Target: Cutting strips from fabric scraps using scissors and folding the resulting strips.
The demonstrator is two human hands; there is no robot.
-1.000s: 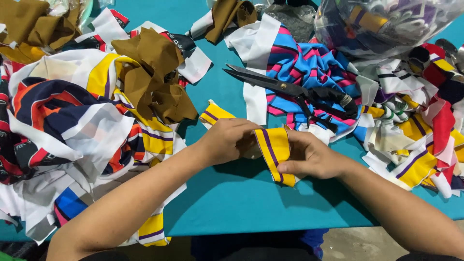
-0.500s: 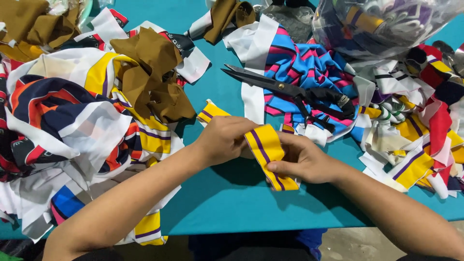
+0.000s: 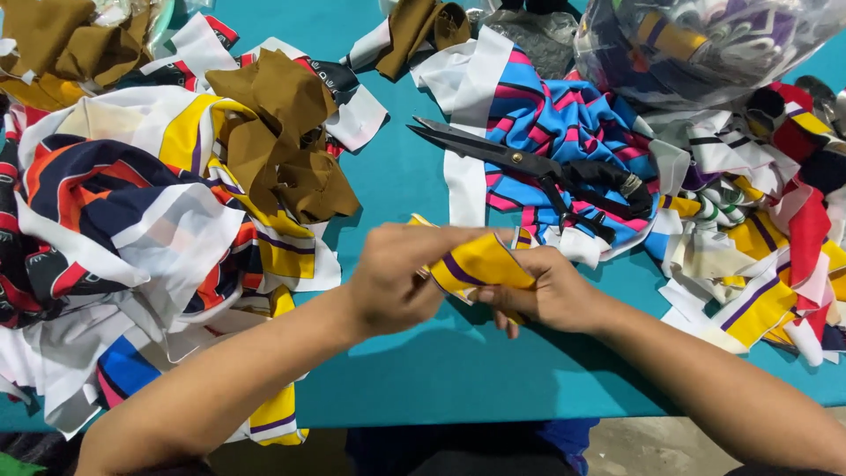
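Both my hands meet over the teal table [image 3: 441,379] near its front edge. My left hand [image 3: 401,278] and my right hand [image 3: 546,295] both grip a yellow fabric strip with a purple stripe [image 3: 480,264], bunched between them and lifted a little off the table. Parts of the strip are hidden by my fingers. Black scissors [image 3: 529,167] lie shut just beyond my hands, resting on a blue, pink and black striped cloth [image 3: 564,123].
A big heap of white, navy, orange and yellow fabric scraps [image 3: 132,229] fills the left, with brown cloth [image 3: 282,150] on top. More scraps [image 3: 767,238] pile at the right. A clear plastic bag of scraps [image 3: 705,44] stands at the back right.
The yellow strip lay flat and long between my hands; now it is gathered up into a shorter bunch, and my hands have closed in together and lifted it.
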